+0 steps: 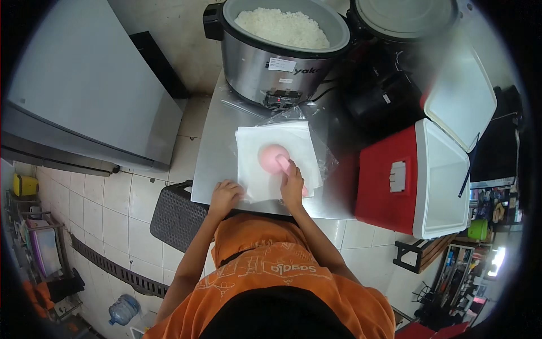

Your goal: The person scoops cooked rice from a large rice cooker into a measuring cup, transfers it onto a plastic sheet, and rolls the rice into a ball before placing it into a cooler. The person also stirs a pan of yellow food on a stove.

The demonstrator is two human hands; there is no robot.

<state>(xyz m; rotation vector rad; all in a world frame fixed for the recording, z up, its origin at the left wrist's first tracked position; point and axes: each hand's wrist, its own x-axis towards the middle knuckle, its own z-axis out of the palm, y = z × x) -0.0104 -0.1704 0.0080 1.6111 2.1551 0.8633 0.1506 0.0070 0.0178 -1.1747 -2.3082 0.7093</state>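
My right hand is closed on the handle of a pink plastic scoop. The scoop's round bowl lies over a stack of white paper sheets, its smooth rounded side facing up; whether anything is under it is hidden. My left hand rests at the table's front edge, beside the lower left corner of the stack, fingers bent; whether they pinch a sheet is unclear. Beyond the paper stands a large steel rice cooker without its lid, filled with white cooked rice.
Clear plastic wrapping sticks out from under the paper on the steel table. At the right is a red cooler box with its lid raised. A black pot-like appliance stands behind. A dark woven stool is at the lower left.
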